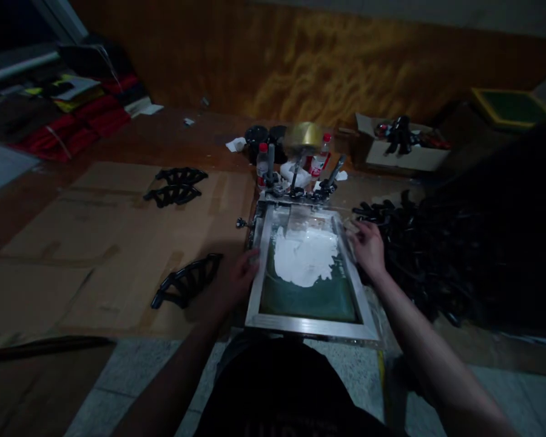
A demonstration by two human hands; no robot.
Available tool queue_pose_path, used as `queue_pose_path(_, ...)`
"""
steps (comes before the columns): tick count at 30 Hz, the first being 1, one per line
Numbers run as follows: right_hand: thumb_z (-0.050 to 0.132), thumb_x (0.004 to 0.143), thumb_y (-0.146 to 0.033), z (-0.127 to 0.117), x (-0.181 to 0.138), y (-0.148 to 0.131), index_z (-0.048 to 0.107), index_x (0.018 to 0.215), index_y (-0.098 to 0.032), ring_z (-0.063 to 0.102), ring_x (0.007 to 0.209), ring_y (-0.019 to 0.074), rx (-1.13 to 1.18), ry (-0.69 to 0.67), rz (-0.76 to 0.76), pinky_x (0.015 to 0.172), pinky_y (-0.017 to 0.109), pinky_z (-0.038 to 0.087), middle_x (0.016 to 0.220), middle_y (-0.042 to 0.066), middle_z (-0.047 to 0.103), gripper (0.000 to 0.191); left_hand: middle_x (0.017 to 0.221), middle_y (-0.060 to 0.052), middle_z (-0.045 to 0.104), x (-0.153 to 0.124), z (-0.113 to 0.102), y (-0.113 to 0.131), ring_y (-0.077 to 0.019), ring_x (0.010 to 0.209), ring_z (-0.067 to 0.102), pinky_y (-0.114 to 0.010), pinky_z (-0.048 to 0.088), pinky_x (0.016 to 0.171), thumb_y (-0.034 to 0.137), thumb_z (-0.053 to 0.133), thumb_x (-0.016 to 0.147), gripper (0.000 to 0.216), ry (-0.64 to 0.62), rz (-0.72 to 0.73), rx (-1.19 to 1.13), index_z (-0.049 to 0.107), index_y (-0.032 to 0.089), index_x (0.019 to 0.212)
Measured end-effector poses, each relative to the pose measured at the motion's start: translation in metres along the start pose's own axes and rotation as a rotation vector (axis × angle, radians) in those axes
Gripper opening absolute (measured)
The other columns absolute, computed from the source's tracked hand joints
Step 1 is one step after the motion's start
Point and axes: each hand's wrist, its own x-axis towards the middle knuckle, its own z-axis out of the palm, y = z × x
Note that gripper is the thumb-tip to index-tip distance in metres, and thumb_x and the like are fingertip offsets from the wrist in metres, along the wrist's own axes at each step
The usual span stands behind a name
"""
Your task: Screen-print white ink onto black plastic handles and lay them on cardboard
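Observation:
A silver-framed printing screen (310,326) lies in front of me, hinged to clamps (300,193) at its far end. White ink (306,255) is spread over its dark green mesh. My left hand (242,274) grips the frame's left rail, fingers curled over the edge. My right hand (367,247) rests on the right rail, fingers bent around it. A black curved plastic part (186,280) lies on the cardboard just left of my left hand.
Two more black parts (175,185) sit further back on the cardboard sheets (118,243). A large heap of black parts (437,255) fills the right. Bottles (262,159), a gold tin (303,136) and an open box (404,152) stand behind the screen.

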Motion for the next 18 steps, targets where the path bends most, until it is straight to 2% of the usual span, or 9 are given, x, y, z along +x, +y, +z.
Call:
queue_pose_path(2, 0.061, 0.088, -0.043, 0.010, 0.018, -0.027, 0.049, 0.143, -0.017, 0.044, 0.133, 0.0332, -0.056, -0.001, -0.055, 0.104, 0.050, 0.043, 0.147, 0.017, 0.041, 0.062, 0.115, -0.012, 0.072, 0.002, 0.010, -0.024, -0.0250, 0.097, 0.069, -0.038, 0.057, 0.082, 0.046, 0.055, 0.088, 0.063, -0.023, -0.051, 0.018, 0.051, 0.015, 0.143)
queue_pose_path(4, 0.068, 0.084, -0.036, 0.025, 0.028, -0.061, 0.049, 0.140, -0.016, 0.042, 0.134, 0.0338, -0.156, -0.140, -0.150, 0.105, 0.048, 0.041, 0.148, 0.018, 0.042, 0.063, 0.125, -0.015, 0.069, 0.008, 0.020, -0.042, -0.0262, 0.107, 0.067, -0.039, 0.055, 0.091, 0.042, 0.053, 0.090, 0.065, -0.034, -0.066, 0.023, 0.045, 0.012, 0.147)
queue_pose_path(6, 0.065, 0.085, -0.029, 0.037, 0.028, -0.092, 0.058, 0.128, -0.016, 0.051, 0.123, 0.0311, -0.252, -0.362, -0.180, 0.100, 0.041, 0.045, 0.134, 0.017, 0.057, 0.046, 0.134, -0.017, 0.064, 0.014, 0.027, -0.054, -0.0264, 0.118, 0.064, -0.040, 0.051, 0.101, 0.039, 0.051, 0.091, 0.063, -0.037, -0.057, 0.023, 0.045, 0.011, 0.147)
queue_pose_path(8, 0.057, 0.089, -0.023, 0.042, 0.015, -0.109, 0.064, 0.114, -0.017, 0.060, 0.108, 0.0271, -0.330, -0.552, -0.155, 0.089, 0.034, 0.047, 0.116, 0.014, 0.066, 0.026, 0.141, -0.016, 0.059, 0.017, 0.029, -0.062, -0.0260, 0.125, 0.060, -0.041, 0.046, 0.108, 0.038, 0.050, 0.092, 0.059, -0.034, -0.040, 0.037, 0.046, 0.012, 0.145)
queue_pose_path(10, 0.051, 0.091, -0.018, 0.039, -0.006, -0.113, 0.066, 0.109, -0.016, 0.062, 0.100, 0.0246, -0.366, -0.667, -0.186, 0.083, 0.031, 0.047, 0.109, 0.013, 0.068, 0.023, 0.145, -0.015, 0.056, 0.019, 0.030, -0.067, -0.0264, 0.128, 0.058, -0.042, 0.043, 0.111, 0.038, 0.050, 0.093, 0.057, -0.020, -0.027, 0.055, 0.048, 0.013, 0.144)
queue_pose_path(13, 0.048, 0.089, -0.011, 0.024, -0.036, -0.102, 0.067, 0.109, -0.015, 0.061, 0.102, 0.0228, -0.292, -0.775, -0.413, 0.083, 0.029, 0.046, 0.107, 0.013, 0.069, 0.027, 0.142, -0.015, 0.059, 0.018, 0.029, -0.070, -0.0278, 0.124, 0.061, -0.044, 0.046, 0.109, 0.039, 0.052, 0.093, 0.057, -0.016, -0.046, 0.047, 0.049, 0.014, 0.143)
queue_pose_path(16, 0.053, 0.083, -0.008, 0.011, -0.040, -0.094, 0.068, 0.105, -0.018, 0.061, 0.100, 0.0211, -0.171, -0.862, -0.586, 0.081, 0.028, 0.044, 0.103, 0.009, 0.070, 0.029, 0.135, -0.015, 0.064, 0.017, 0.030, -0.068, -0.0274, 0.117, 0.065, -0.042, 0.051, 0.103, 0.040, 0.053, 0.092, 0.055, -0.024, -0.058, 0.001, 0.051, 0.014, 0.141)
queue_pose_path(18, 0.057, 0.079, -0.009, 0.010, -0.034, -0.094, 0.070, 0.099, -0.019, 0.062, 0.096, 0.0208, -0.160, -0.846, -0.564, 0.078, 0.028, 0.044, 0.098, 0.007, 0.071, 0.026, 0.134, -0.014, 0.065, 0.016, 0.029, -0.064, -0.0263, 0.114, 0.066, -0.041, 0.052, 0.101, 0.040, 0.052, 0.092, 0.054, -0.024, -0.063, -0.019, 0.052, 0.014, 0.140)
